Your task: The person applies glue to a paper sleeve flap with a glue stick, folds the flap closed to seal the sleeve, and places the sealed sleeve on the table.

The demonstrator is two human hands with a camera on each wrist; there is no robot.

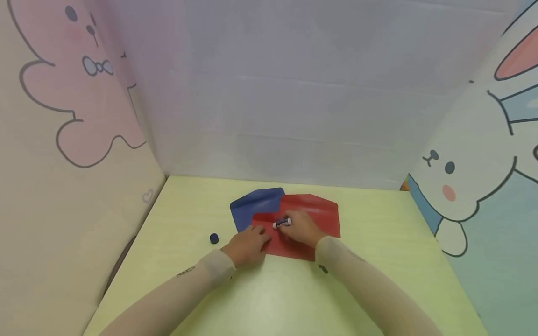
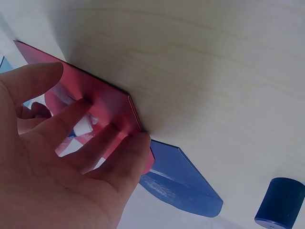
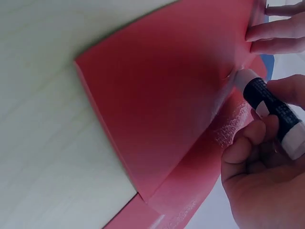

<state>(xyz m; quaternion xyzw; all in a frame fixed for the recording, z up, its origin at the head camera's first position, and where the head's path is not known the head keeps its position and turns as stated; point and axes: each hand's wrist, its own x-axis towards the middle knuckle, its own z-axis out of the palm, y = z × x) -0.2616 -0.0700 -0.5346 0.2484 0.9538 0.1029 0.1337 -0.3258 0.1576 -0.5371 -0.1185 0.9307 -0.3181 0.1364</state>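
In my right hand (image 1: 301,227) I grip a glue stick (image 3: 261,96), a white-ended tube with a dark label. Its uncapped white tip touches the front red envelope (image 1: 290,249) near the flap fold. Shiny, whitish smears show along that flap (image 3: 233,125). My left hand (image 1: 248,245) rests on the left part of this envelope, fingertips touching it with the fingers spread and slightly bent. A second red envelope (image 1: 325,217) lies behind to the right, partly covered. Behind to the left, a blue envelope (image 1: 254,210) lies partly under the red ones.
A dark blue cap (image 2: 281,202) stands on the pale wooden table (image 1: 176,224), left of the envelopes. Walls with cartoon animals rise at the left and right, and a plain whitish wall (image 1: 286,116) stands at the back.
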